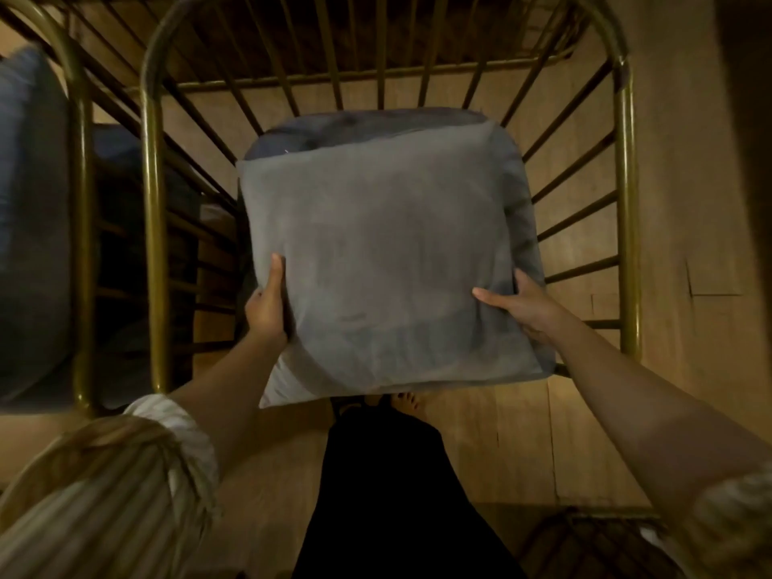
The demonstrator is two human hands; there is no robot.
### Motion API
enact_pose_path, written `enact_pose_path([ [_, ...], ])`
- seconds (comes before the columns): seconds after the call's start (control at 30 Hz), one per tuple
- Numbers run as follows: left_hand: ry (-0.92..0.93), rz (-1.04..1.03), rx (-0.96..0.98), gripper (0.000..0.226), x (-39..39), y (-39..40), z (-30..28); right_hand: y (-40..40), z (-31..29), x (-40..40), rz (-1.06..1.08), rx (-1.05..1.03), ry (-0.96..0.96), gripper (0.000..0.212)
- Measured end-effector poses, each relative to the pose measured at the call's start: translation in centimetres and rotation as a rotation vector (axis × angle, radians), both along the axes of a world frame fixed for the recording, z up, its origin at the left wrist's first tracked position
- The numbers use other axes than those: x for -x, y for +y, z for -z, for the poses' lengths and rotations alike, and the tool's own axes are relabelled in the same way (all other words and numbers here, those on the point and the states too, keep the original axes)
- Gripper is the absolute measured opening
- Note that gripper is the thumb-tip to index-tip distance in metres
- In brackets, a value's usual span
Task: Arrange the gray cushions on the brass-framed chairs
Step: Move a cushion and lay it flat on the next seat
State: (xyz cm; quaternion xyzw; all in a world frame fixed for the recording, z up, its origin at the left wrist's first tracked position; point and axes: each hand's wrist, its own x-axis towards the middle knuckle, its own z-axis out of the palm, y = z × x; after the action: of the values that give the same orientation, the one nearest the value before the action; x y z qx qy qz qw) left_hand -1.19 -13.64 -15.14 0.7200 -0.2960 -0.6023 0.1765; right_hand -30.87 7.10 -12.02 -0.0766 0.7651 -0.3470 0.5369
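Note:
A square gray cushion (384, 252) fills the middle of the view, held flat above the seat of a brass-framed chair (152, 169). My left hand (267, 305) grips the cushion's lower left edge, thumb on top. On the lower right edge, my right hand (528, 309) holds it the same way. A darker gray cushion (334, 129) shows behind and under the held one, against the chair's barred back. The chair seat itself is hidden by the cushions.
A second brass-framed chair (81, 202) stands close on the left with a gray cushion (29, 227) on it. Wooden floor (689, 202) lies to the right. My bare foot (407, 401) is just in front of the chair.

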Motion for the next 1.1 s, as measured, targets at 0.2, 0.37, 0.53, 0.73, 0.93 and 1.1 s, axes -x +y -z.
enact_pose_path([
  [0.2, 0.034, 0.071, -0.027, 0.093, 1.3, 0.7, 1.9, 3.1, 4.4, -0.3, 0.052, -0.115, -0.063, 0.108],
  [0.37, -0.036, 0.252, -0.009, 0.1, 1.2, 0.5, 3.0, 3.0, 5.5, -0.7, 0.074, -0.103, -0.036, 0.093],
  [0.53, -0.234, 0.268, -0.02, 0.127, 1.6, 0.4, 3.1, 3.3, 5.6, -1.0, 0.108, -0.152, -0.046, 0.089],
  [0.73, -0.382, 0.286, 0.034, 0.119, 0.3, 3.0, 0.0, 2.6, 2.0, -3.3, 0.099, -0.148, 0.366, 0.07],
  [0.93, -0.413, 0.45, 0.211, 0.105, -2.2, 2.9, -6.5, -1.3, -3.1, -6.3, -0.199, -0.073, 0.641, 0.056],
  [1.1, -0.402, 0.404, 0.432, 0.097, -5.4, -0.4, -13.8, -8.8, -8.4, -9.4, -0.436, 0.036, 0.652, 0.063],
])
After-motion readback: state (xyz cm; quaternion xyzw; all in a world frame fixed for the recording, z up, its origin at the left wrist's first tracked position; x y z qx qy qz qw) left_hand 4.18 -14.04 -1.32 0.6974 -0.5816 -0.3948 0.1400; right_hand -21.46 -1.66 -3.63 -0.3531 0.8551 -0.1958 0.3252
